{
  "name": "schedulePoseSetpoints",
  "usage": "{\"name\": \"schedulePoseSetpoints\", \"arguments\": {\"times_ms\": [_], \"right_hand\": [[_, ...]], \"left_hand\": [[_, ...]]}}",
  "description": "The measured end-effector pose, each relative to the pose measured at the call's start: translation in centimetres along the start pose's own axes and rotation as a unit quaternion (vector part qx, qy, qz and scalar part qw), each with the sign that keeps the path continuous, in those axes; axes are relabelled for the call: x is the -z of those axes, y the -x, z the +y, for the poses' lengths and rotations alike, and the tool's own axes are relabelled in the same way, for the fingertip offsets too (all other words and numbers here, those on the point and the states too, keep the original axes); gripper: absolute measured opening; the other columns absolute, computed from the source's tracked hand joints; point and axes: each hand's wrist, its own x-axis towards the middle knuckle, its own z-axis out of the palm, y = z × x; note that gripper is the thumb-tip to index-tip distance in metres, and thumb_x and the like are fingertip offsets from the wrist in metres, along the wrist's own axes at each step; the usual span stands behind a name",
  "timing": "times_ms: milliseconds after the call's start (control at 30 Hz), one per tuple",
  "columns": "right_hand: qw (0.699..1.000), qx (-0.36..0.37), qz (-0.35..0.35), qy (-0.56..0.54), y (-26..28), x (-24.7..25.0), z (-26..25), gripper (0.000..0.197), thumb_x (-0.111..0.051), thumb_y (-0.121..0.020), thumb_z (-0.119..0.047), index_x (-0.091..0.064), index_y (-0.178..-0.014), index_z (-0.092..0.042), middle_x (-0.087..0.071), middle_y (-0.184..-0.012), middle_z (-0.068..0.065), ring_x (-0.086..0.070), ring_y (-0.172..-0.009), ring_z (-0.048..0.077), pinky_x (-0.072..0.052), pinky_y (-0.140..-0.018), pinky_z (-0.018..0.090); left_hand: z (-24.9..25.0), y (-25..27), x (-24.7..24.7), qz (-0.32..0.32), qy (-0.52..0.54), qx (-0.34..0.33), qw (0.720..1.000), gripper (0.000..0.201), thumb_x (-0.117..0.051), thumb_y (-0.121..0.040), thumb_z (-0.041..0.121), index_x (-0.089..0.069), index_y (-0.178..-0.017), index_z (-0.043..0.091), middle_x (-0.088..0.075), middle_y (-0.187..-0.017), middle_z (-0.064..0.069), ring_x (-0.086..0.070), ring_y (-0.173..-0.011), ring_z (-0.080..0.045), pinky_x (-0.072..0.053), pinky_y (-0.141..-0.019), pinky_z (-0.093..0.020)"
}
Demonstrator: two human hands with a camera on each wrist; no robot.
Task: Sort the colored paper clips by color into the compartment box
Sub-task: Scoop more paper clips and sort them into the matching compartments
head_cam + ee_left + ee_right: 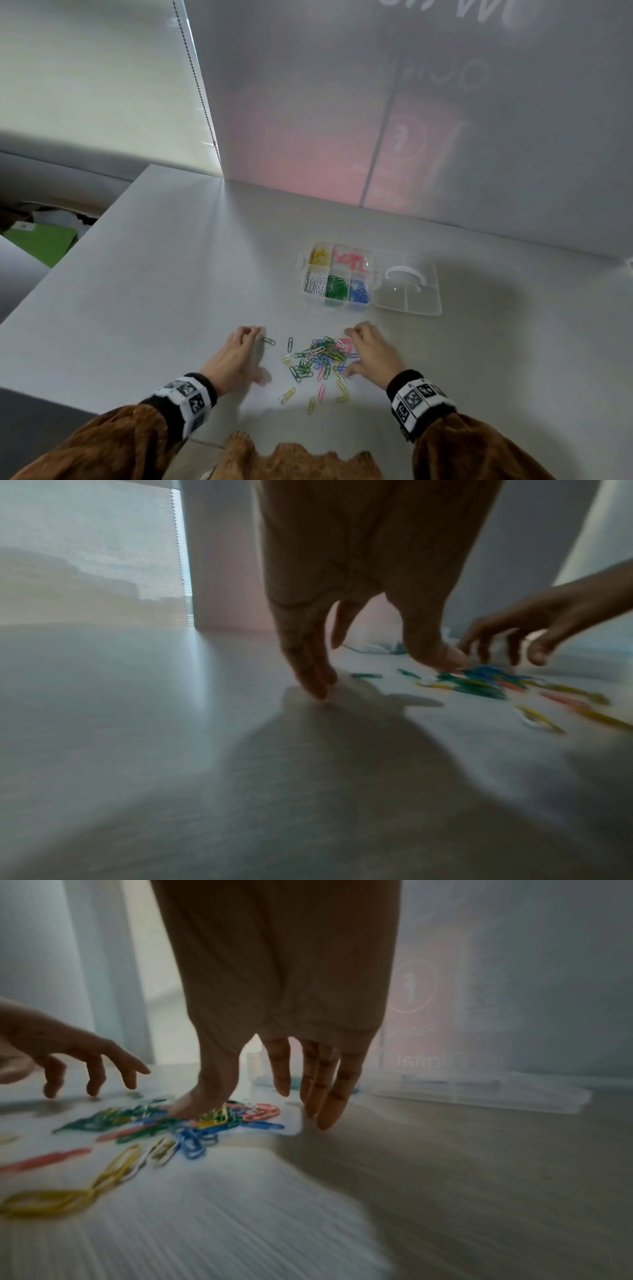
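A loose pile of coloured paper clips [320, 356] lies on the white table between my hands; the wrist views show it blurred [479, 683] [171, 1121]. The clear compartment box [305, 274] stands behind it, holding yellow, pink, white, green and blue clips in separate cells. My left hand [251, 353] [377, 673] hovers left of the pile, fingers pointing down and holding nothing. A single green clip [269, 341] lies by its fingertips. My right hand [359, 351] [257, 1110] is at the pile's right edge, fingers relaxed, thumb down on the clips.
The box's clear lid [407, 287] [479, 1093] lies open flat to the right of the box. A translucent panel [376, 120] rises behind the table. The table's left edge [78, 246] drops to clutter below. Several stray clips [310, 399] lie nearer me.
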Motion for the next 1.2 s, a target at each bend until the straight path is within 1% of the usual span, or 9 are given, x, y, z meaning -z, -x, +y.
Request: {"name": "schedulePoseSetpoints", "arguments": {"times_ms": [233,433,633,733,833,933,1000,1100,1200], "right_hand": [[0.996,0.049,0.006,0.069,-1.0,-0.8,-5.2,0.086,-0.073,-0.068,-0.047,-0.032,-0.135,-0.012,-0.036,-0.128,0.009,-0.036,-0.119,0.024,-0.042,-0.092,0.034],[0.997,0.017,0.075,-0.013,-2.5,-0.1,-5.7,0.027,-0.060,-0.085,-0.024,-0.048,-0.109,-0.017,-0.047,-0.113,0.004,-0.044,-0.107,0.022,-0.042,-0.084,0.034],[0.991,-0.012,0.083,-0.109,-3.3,0.0,-3.6,0.008,-0.060,-0.083,-0.011,-0.057,-0.090,-0.015,-0.058,-0.092,0.000,-0.050,-0.086,0.017,-0.037,-0.074,0.025],[0.945,-0.071,0.087,-0.308,-3.4,0.3,-2.8,0.017,-0.067,-0.078,0.000,-0.057,-0.077,-0.014,-0.055,-0.070,-0.004,-0.052,-0.068,0.013,-0.043,-0.066,0.021],[0.886,-0.091,0.106,-0.442,-2.9,1.5,-2.2,0.016,-0.068,-0.077,0.005,-0.060,-0.078,-0.008,-0.060,-0.070,0.004,-0.060,-0.064,0.014,-0.054,-0.058,0.017],[0.838,-0.075,0.116,-0.528,-2.2,3.3,-2.6,0.013,-0.069,-0.077,0.003,-0.061,-0.087,0.001,-0.063,-0.074,0.009,-0.063,-0.062,0.015,-0.055,-0.061,0.021],[0.818,-0.053,0.115,-0.561,-1.8,4.6,-3.5,0.016,-0.068,-0.078,0.004,-0.060,-0.092,0.005,-0.062,-0.075,0.011,-0.063,-0.061,0.014,-0.055,-0.061,0.021],[0.825,-0.012,0.129,-0.549,-1.4,6.2,-5.3,0.016,-0.069,-0.077,0.002,-0.061,-0.091,0.003,-0.063,-0.080,0.015,-0.064,-0.067,0.017,-0.056,-0.063,0.023],[0.868,0.015,0.169,-0.467,-1.3,7.0,-6.6,0.013,-0.069,-0.077,-0.001,-0.063,-0.088,-0.003,-0.065,-0.080,0.012,-0.062,-0.069,0.013,-0.054,-0.066,0.021]], "left_hand": [[5.8,-2.6,-2.9,0.016,-0.104,-0.008,0.994,0.115,-0.083,-0.055,0.046,-0.010,-0.137,0.011,-0.034,-0.132,-0.012,-0.036,-0.112,-0.025,-0.035,-0.102,-0.032],[7.7,-6.3,-1.6,-0.007,-0.053,0.011,0.999,0.063,-0.074,-0.073,0.025,-0.040,-0.123,0.007,-0.037,-0.124,-0.012,-0.044,-0.111,-0.029,-0.038,-0.096,-0.036],[7.9,-7.2,-1.2,-0.020,-0.038,-0.001,0.999,0.030,-0.054,-0.087,0.011,-0.051,-0.116,0.002,-0.050,-0.119,-0.017,-0.052,-0.107,-0.033,-0.037,-0.089,-0.034],[7.8,-7.6,-0.5,-0.025,0.003,0.025,0.999,0.027,-0.053,-0.088,0.009,-0.054,-0.113,0.000,-0.057,-0.118,-0.019,-0.054,-0.108,-0.031,-0.037,-0.088,-0.032],[7.3,-7.9,0.6,-0.035,0.138,0.070,0.987,0.021,-0.056,-0.088,0.006,-0.058,-0.108,0.001,-0.063,-0.101,-0.013,-0.060,-0.094,-0.025,-0.043,-0.084,-0.029],[7.8,-7.6,1.5,-0.059,0.406,0.089,0.907,0.012,-0.051,-0.089,-0.007,-0.056,-0.093,0.003,-0.058,-0.081,-0.008,-0.063,-0.061,-0.007,-0.054,-0.067,-0.023],[8.6,-7.4,1.8,-0.100,0.565,0.113,0.811,0.020,-0.041,-0.091,-0.012,-0.054,-0.103,-0.002,-0.062,-0.090,-0.014,-0.068,-0.069,-0.011,-0.056,-0.066,-0.021],[9.5,-7.0,2.5,-0.168,0.713,0.139,0.667,0.030,-0.029,-0.091,-0.001,-0.058,-0.101,-0.001,-0.067,-0.094,-0.014,-0.064,-0.087,-0.024,-0.054,-0.074,-0.028],[10.2,-6.5,3.2,-0.179,0.791,0.140,0.568,0.028,-0.030,-0.089,0.014,-0.057,-0.094,0.004,-0.067,-0.073,-0.008,-0.065,-0.072,-0.020,-0.056,-0.069,-0.030]]}}
